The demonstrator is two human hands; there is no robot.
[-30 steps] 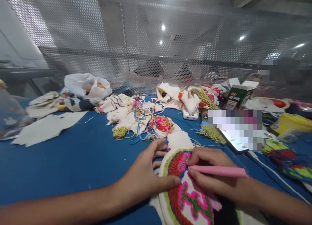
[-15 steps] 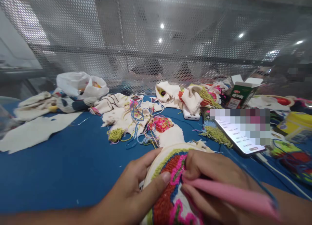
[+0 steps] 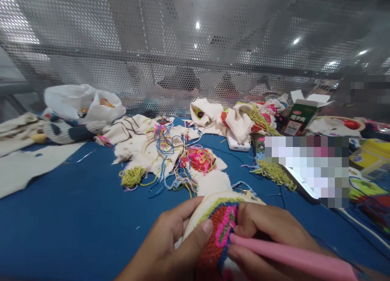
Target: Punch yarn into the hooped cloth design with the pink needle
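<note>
My left hand point(image 3: 179, 236) grips the left rim of an embroidery hoop point(image 3: 195, 221), its thumb lying over the stitched front. Cloth in the hoop carries looped yarn in olive, rust red, blue and bright pink point(image 3: 224, 232). In my right hand point(image 3: 268, 228) is a pink punch needle point(image 3: 292, 252), pinched near its tip, which meets the blue yarn beside the pink patch. The needle's metal point is hidden by the fingers and yarn. A blue strand shows at the handle's far end. The hoop is tilted toward me, its lower part cut off by the frame.
Beyond the hoop lie tangled yarn point(image 3: 166, 141), cream cloth scraps point(image 3: 137, 151) and an olive yarn bundle point(image 3: 133, 176). A white plastic bag point(image 3: 82, 102) stands back left. To the right are a phone point(image 3: 304, 185) on a cable, a green box point(image 3: 300, 116) and a yellow tub point(image 3: 371, 157).
The view has shifted slightly, so the hoop and both hands sit a little lower. The pink handle's angle has flattened slightly. Both hands keep their hold.
</note>
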